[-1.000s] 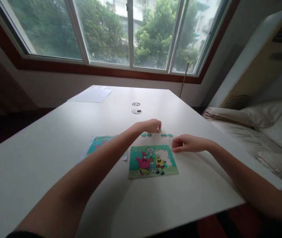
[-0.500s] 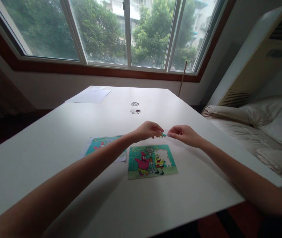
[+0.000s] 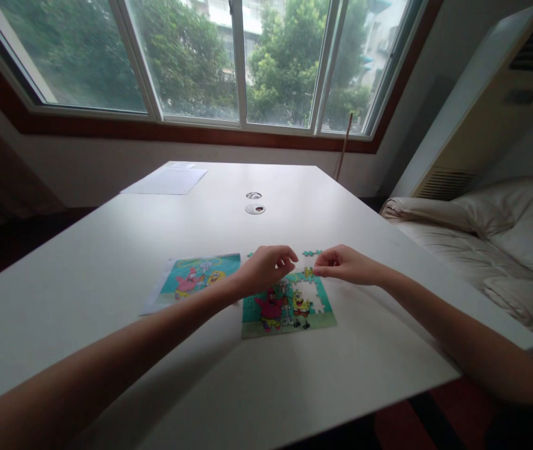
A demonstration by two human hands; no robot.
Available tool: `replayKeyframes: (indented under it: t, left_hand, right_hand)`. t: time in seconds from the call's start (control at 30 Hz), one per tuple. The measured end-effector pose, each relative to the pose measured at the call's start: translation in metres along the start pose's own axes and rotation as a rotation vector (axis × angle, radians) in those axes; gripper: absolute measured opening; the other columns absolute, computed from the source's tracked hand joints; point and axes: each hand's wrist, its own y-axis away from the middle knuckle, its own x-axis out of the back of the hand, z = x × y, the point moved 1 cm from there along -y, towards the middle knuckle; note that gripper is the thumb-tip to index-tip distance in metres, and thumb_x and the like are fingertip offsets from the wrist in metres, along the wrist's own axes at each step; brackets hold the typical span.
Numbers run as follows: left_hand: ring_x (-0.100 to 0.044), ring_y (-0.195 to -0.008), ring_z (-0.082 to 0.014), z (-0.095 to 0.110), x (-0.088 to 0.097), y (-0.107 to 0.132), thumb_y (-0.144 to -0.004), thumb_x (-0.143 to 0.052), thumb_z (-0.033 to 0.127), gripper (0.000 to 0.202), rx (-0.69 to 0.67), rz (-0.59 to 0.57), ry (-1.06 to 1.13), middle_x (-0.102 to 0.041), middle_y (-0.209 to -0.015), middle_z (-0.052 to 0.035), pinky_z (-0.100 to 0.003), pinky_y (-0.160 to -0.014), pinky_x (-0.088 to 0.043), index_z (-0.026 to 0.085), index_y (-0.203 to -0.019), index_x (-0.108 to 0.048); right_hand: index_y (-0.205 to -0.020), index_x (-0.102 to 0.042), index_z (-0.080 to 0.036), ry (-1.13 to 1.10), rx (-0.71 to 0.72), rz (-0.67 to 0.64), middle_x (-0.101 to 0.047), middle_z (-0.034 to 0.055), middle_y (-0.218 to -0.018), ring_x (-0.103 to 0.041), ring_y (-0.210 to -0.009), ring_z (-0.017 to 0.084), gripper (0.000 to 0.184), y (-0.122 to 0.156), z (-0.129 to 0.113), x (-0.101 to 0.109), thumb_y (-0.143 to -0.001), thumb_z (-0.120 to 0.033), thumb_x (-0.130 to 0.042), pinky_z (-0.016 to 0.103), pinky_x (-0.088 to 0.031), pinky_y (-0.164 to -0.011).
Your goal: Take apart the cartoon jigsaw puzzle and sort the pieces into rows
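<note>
A jigsaw puzzle (image 3: 271,312) with cartoon figures lies on the white table, a white gap showing in its upper right part. Over its top edge hovers my left hand (image 3: 271,265), fingers loosely curled and apart, nothing visible in them. My right hand (image 3: 341,264) pinches a small yellow-green puzzle piece (image 3: 308,272) just above the puzzle's upper right edge. Several loose teal puzzle pieces (image 3: 312,253) lie beyond, between the two hands. To the left, a printed picture sheet (image 3: 191,278) of the same figures is partly covered by my left forearm.
White paper (image 3: 166,181) lies at the table's far left corner. Two round discs (image 3: 255,209) are set near the far middle. A cream sofa (image 3: 482,231) stands to the right, and a window (image 3: 201,62) is beyond the table.
Both hands have come lower and nearer the puzzle. My left hand has drawn away to the left from the piece, which is now at my right fingertips. Loose teal pieces have come into view.
</note>
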Motion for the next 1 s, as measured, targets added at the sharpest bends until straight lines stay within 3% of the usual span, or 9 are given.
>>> replayKeyframes:
  t: [0.13,0.3,1.0]
  left_hand:
    - [-0.053,-0.083,-0.0169,0.007,0.001,0.031,-0.08,-0.046,0.017,0.015,-0.133,-0.019,-0.355,-0.06,-0.087,-0.006,-0.032,-0.075,-0.044,0.016,-0.087,-0.059]
    - [-0.05,-0.09,-0.0192,0.02,-0.007,0.056,-0.083,-0.043,0.02,0.019,-0.217,-0.104,-0.501,-0.057,-0.096,-0.0062,-0.035,-0.078,-0.043,0.02,-0.097,-0.057]
    - [-0.048,-0.089,-0.0199,0.031,-0.017,0.06,-0.087,-0.037,0.027,0.026,-0.215,-0.127,-0.569,-0.054,-0.098,-0.0063,-0.037,-0.079,-0.04,0.023,-0.108,-0.052]
  right_hand:
    - [-0.069,-0.061,-0.01,0.039,-0.028,-0.153,-0.045,-0.0023,-0.054,-0.035,-0.051,0.007,0.036,0.004,-0.003,0.001,-0.074,-0.045,-0.053,0.02,-0.027,-0.046]
    - [-0.068,-0.062,-0.01,0.075,-0.059,-0.239,-0.04,-0.0038,-0.051,-0.03,-0.048,0.006,0.035,0.009,-0.009,-0.008,-0.074,-0.043,-0.053,0.02,-0.024,-0.044]
    - [-0.068,-0.062,-0.01,0.12,-0.059,-0.208,-0.04,-0.0039,-0.05,-0.031,-0.049,0.007,0.033,0.008,-0.012,-0.014,-0.075,-0.041,-0.051,0.02,-0.024,-0.044]
